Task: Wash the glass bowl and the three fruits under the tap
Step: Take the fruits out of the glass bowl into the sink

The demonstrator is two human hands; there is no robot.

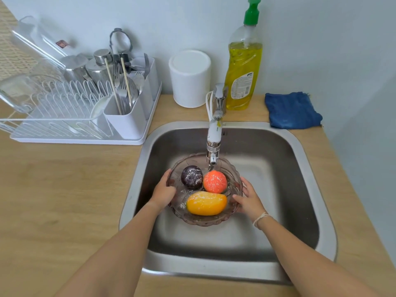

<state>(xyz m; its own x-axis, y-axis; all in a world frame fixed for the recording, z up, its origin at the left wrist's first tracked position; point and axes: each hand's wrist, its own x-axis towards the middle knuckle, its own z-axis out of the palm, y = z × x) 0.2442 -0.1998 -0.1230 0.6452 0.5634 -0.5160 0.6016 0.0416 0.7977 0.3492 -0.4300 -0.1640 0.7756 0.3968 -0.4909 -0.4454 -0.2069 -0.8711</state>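
A tinted glass bowl (232,176) with a scalloped rim sits low in the steel sink (308,159), right under the tap (214,136). Inside it lie a dark purple fruit (191,176), an orange-red round fruit (215,181) and a yellow-orange mango (206,203), all speckled with white spots. My left hand (164,190) grips the bowl's left rim. My right hand (248,199) holds the right rim. The tap spout ends just above the bowl's far edge, over the orange-red fruit.
A white dish rack (81,116) with cutlery and steel cups stands on the wooden counter at the left. Behind the sink are a white canister (189,79) and a yellow dish soap bottle (244,67). A blue cloth (291,111) lies at the back right.
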